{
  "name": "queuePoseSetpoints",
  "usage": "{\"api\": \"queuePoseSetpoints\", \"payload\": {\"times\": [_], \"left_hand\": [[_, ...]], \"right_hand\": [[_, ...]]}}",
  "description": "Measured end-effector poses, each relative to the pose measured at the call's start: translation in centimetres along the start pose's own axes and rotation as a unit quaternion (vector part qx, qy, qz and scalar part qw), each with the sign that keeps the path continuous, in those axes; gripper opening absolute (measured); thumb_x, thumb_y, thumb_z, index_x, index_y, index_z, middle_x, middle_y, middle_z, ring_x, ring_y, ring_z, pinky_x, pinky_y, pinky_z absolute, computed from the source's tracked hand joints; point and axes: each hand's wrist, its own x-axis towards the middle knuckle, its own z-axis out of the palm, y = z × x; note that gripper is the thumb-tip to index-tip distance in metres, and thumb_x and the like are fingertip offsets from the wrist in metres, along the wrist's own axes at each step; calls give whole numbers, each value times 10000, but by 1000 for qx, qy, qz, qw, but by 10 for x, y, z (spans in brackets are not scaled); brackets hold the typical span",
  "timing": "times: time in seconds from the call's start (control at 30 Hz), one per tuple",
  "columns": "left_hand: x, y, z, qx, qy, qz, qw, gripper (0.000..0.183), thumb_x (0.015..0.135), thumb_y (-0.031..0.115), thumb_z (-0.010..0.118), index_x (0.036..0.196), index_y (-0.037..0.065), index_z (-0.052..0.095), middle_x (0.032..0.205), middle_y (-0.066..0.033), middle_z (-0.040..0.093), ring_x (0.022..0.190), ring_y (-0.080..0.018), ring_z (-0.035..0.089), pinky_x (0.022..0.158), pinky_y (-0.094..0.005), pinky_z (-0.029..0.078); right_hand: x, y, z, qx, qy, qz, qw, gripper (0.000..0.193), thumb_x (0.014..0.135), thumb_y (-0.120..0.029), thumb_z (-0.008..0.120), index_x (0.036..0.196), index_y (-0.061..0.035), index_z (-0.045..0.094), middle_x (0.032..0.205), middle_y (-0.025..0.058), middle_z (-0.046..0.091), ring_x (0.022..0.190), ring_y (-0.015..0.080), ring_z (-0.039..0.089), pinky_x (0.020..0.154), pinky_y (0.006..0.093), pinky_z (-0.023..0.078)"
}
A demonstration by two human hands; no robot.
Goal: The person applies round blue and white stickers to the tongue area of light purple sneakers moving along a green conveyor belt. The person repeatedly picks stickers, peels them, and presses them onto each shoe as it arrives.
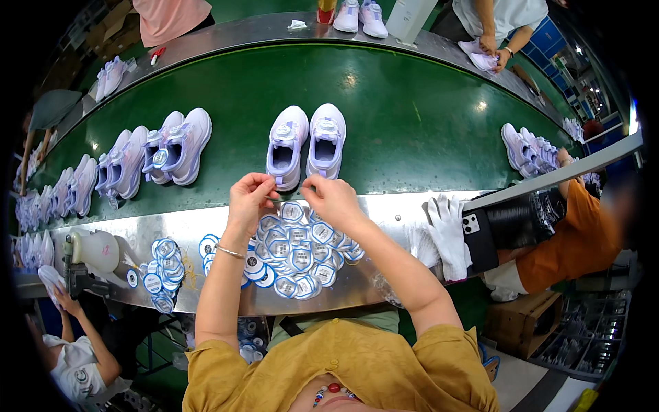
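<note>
A pair of pale lilac-and-white sneakers stands side by side on the green belt, heels toward me: the left sneaker and the right sneaker. My left hand is at the left sneaker's heel, thumb and fingertips pinched together. Close by, my right hand pinches too, its fingertips just behind the heels, between the two sneakers. Whatever the fingertips hold is too small to make out. Below my hands, a heap of round white tags with blue rims lies on the metal ledge.
More sneakers line the belt on the left, and another group sits at the right. A smaller tag pile, white gloves and a phone lie on the ledge. Co-workers surround the belt; one handles a shoe at the far side.
</note>
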Motion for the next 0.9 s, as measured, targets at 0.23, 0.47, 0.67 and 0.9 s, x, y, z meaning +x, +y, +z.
{"api": "queuePoseSetpoints", "payload": {"times": [0.23,0.47,0.67,0.9], "left_hand": [[-10,11,-8,29,57,113,992,63,877,78,611,898,19,616,813,-26,623,695,-78,583,525,-183,428],[-22,16,15,80,5,169,982,70,898,82,587,936,26,602,817,2,613,708,-44,534,556,-174,413],[-11,10,9,133,64,235,961,75,901,91,586,921,21,603,805,3,615,643,-27,491,514,-168,379],[-8,23,2,74,41,133,987,164,899,87,577,1020,9,655,821,-22,641,621,-36,485,518,-173,376]], "right_hand": [[-4,-8,-25,461,-157,82,869,142,843,-72,613,965,0,601,845,5,593,750,70,549,666,213,447],[17,-18,-1,443,-89,24,892,150,847,-32,606,969,38,660,854,15,651,773,55,571,666,211,459],[30,-35,22,119,116,-162,973,58,807,-89,623,807,-37,649,751,93,575,700,305,564,619,366,452],[42,-33,25,288,45,-66,954,75,814,-65,621,852,-16,662,795,78,601,702,189,569,611,294,444]]}}
